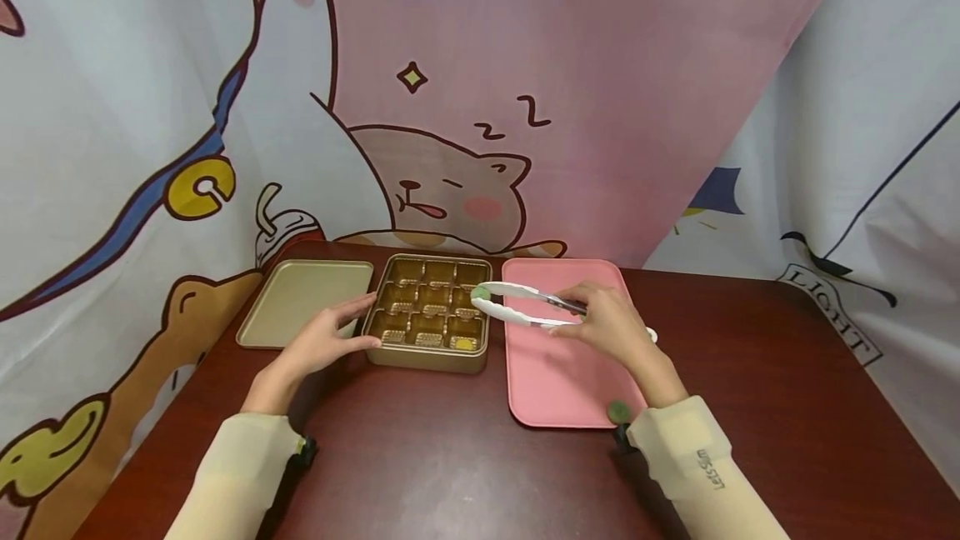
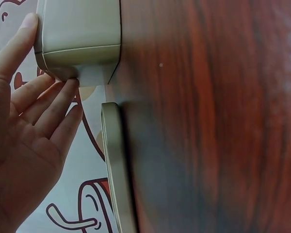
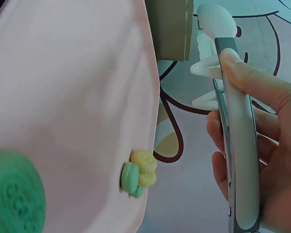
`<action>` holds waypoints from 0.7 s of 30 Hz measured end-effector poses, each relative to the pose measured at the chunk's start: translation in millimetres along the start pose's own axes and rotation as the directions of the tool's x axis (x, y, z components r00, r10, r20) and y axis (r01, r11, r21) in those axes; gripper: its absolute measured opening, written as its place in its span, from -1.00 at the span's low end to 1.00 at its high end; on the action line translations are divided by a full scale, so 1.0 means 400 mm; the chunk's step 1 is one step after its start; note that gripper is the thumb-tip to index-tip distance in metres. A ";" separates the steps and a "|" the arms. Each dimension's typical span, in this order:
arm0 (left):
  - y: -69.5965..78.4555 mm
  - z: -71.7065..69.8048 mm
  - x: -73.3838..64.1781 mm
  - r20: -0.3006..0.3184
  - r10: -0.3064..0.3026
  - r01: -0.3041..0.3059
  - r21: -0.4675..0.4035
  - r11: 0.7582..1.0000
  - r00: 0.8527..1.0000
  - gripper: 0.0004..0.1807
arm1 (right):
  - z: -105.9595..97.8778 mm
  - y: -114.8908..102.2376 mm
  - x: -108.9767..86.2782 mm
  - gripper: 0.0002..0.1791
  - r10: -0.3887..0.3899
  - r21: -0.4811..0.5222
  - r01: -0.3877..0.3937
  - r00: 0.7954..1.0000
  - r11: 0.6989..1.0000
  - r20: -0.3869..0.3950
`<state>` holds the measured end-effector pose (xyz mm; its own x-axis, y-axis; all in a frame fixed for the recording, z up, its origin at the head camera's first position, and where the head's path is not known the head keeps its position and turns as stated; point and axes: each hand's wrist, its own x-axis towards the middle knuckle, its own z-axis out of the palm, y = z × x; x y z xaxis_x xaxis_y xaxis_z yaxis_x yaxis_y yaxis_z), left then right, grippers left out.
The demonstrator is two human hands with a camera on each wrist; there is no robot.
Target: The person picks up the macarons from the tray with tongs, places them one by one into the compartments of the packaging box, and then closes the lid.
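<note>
My right hand point(image 1: 611, 325) grips white-tipped tongs point(image 1: 513, 288). Pinched between their tips is a small round green cake point(image 1: 480, 294), over the right side of a gold tin point(image 1: 427, 359). Inside the tin is a gold tray with several square compartments; a yellow cake point(image 1: 465, 344) sits in the front right one. My left hand point(image 1: 324, 343) rests against the tin's left side, with fingers extended along its wall and the thumb near the front corner. In the left wrist view, the fingertips touch the tin wall point(image 2: 80, 29).
Right of the tin lies a pink tray point(image 1: 558, 386). A green cake point(image 1: 618, 412) is at its near right corner; in the right wrist view, yellow cakes point(image 3: 144, 160) and green cakes point(image 3: 130, 177) cluster near its edge. A gold lid point(image 1: 300, 294) lies left of the tin.
</note>
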<state>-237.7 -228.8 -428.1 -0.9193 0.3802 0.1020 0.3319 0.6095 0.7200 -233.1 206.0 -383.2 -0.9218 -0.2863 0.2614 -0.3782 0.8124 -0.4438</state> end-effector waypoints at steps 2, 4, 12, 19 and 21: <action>-0.002 0.003 -0.002 -0.003 0.003 -0.003 -0.010 1.000 1.000 -0.14 | 0.007 -0.002 0.002 -0.46 -0.019 -0.002 0.019 1.000 1.000 -0.006; -0.002 0.004 -0.002 -0.004 0.004 -0.004 -0.019 1.000 1.000 -0.14 | 0.011 -0.003 0.003 -0.45 -0.030 -0.007 0.030 1.000 1.000 -0.006; 0.000 0.002 0.001 -0.001 -0.003 0.002 -0.026 1.000 1.000 -0.13 | 0.017 -0.009 0.010 -0.45 -0.027 -0.031 0.027 1.000 0.999 0.012; 0.000 0.001 -0.001 -0.002 -0.003 0.002 -0.028 1.000 1.000 -0.13 | 0.020 -0.015 0.016 -0.43 -0.016 -0.037 0.017 0.999 0.999 0.030; 0.000 0.000 -0.002 0.000 -0.004 0.004 -0.026 1.000 1.000 -0.13 | 0.020 -0.015 0.017 -0.39 -0.011 -0.031 0.012 0.999 0.999 0.040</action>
<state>-237.0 -229.1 -428.0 -0.9205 0.3780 0.0995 0.3231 0.5927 0.7378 -237.9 194.9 -385.6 -0.9202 -0.3152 0.2319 -0.3866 0.8242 -0.4138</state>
